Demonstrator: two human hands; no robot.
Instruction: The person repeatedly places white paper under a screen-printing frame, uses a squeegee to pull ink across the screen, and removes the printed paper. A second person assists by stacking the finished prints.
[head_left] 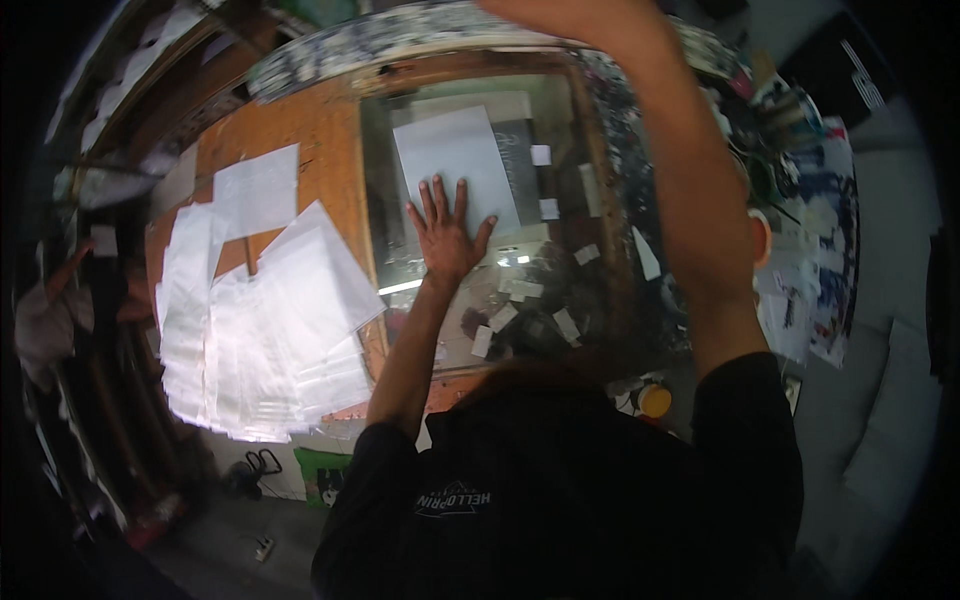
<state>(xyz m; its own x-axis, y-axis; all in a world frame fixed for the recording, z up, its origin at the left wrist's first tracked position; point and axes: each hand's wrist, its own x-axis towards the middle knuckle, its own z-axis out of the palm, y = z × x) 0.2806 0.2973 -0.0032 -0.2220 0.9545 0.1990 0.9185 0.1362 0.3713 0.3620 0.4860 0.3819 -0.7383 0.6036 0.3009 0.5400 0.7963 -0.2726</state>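
Note:
My left hand lies flat with its fingers spread, pressing on the lower part of a white sheet. That sheet rests slightly tilted on a glass pane set in the wooden worktop. Small pale slips are scattered over the glass below and to the right of the sheet. My right arm reaches up across the right side of the view. Only part of my right hand shows at the top edge, blurred, and its fingers cannot be made out.
Overlapping white or clear sheets fan out on the wooden table to the left. A paint-smeared strip curves along the far edge. Cluttered supplies stand at the right, with a yellow lid nearby. Another person stands far left.

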